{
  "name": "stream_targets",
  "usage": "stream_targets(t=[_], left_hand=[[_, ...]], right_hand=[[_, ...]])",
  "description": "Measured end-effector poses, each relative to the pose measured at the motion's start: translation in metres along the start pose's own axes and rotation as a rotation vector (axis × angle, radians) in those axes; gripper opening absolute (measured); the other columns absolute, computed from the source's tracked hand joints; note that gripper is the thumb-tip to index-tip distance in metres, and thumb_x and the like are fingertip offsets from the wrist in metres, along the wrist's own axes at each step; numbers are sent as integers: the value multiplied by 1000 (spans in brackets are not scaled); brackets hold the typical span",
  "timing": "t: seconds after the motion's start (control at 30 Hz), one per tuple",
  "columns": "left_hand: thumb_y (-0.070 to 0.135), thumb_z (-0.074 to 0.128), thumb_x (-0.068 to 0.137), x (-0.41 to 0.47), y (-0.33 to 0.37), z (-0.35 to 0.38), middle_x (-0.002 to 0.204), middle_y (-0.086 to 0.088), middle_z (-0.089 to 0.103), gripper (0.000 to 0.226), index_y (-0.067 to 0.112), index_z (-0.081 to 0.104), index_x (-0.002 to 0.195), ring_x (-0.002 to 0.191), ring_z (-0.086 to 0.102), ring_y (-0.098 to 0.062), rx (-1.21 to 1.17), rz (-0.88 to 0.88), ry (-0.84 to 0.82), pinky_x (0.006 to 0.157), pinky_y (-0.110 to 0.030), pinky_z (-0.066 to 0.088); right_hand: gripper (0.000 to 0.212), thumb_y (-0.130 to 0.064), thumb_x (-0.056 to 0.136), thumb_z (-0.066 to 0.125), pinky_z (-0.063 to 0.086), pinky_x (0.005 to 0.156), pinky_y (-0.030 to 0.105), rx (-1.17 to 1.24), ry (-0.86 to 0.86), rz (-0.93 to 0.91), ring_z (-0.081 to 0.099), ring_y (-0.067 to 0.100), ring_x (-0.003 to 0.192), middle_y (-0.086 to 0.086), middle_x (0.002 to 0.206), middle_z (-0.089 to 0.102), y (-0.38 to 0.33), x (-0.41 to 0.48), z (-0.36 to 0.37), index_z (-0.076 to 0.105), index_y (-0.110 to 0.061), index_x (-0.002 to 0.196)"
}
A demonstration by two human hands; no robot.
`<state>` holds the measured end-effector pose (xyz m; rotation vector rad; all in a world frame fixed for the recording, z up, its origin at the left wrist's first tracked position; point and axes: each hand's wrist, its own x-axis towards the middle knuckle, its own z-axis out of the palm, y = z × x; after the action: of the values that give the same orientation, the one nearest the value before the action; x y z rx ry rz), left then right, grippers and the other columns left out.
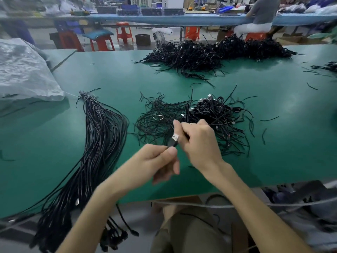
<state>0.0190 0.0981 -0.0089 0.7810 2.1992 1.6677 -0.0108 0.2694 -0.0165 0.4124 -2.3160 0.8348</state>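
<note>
Above the green table (273,143), my left hand (158,163) pinches a black USB cable just behind its silver plug (175,138), which points up and away from me. My right hand (198,141) is curled round the same cable right beside the plug, index finger raised. Behind my hands lies a loose pile of coiled black USB cables (215,114) next to a heap of thin black twist ties (156,119). A long bundle of straightened black cables (98,143), tied at its far end, runs down the left side and hangs over the table's near edge.
A large heap of black cables (218,52) lies at the table's far side. A grey plastic sack (23,72) sits at the left. Loose ties are scattered to the right. Beyond are red stools (124,32) and a seated person (260,17) at another bench.
</note>
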Motion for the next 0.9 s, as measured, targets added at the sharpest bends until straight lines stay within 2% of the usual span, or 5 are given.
stream_targets(t=[0.27, 0.4, 0.57, 0.7, 0.9], left_hand=[[23, 39, 109, 11, -13, 33, 71, 15, 69, 43, 12, 70, 81, 69, 62, 5, -214, -22, 404, 71, -12, 46], [37, 39, 109, 17, -22, 31, 125, -9, 73, 47, 4, 67, 126, 120, 67, -17, -666, -111, 418, 97, -27, 55], [30, 35, 110, 23, -23, 24, 93, -1, 74, 34, 7, 59, 108, 89, 74, -15, -1112, -86, 625, 78, -27, 54], [29, 35, 110, 19, -21, 16, 73, 6, 53, 30, 17, 52, 88, 60, 55, -9, -1172, -48, 609, 73, -25, 47], [25, 41, 107, 13, -20, 21, 81, -2, 59, 35, 15, 63, 82, 74, 59, -16, -1022, -13, 415, 79, -32, 51]], right_hand=[[43, -30, 108, 44, 31, 70, 28, 95, -6, 106, 37, 10, 52, -14, 53, 43, -21, -26, 3, 43, -20, 67], [35, -29, 109, 41, 30, 68, 28, 159, -62, 130, 43, 3, 61, -14, 67, 56, -29, -43, 14, 52, -19, 78], [36, -42, 105, 47, 44, 62, 36, 329, -257, 359, 53, 10, 60, -8, 67, 60, -23, -50, 21, 58, -17, 83], [30, -48, 102, 53, 42, 63, 22, 448, -422, 474, 58, 7, 69, -4, 75, 65, -17, -52, 21, 60, -19, 100], [31, -20, 97, 69, 50, 100, 31, 781, -475, 442, 63, 12, 108, -8, 110, 67, -17, -37, 20, 60, -20, 127]])
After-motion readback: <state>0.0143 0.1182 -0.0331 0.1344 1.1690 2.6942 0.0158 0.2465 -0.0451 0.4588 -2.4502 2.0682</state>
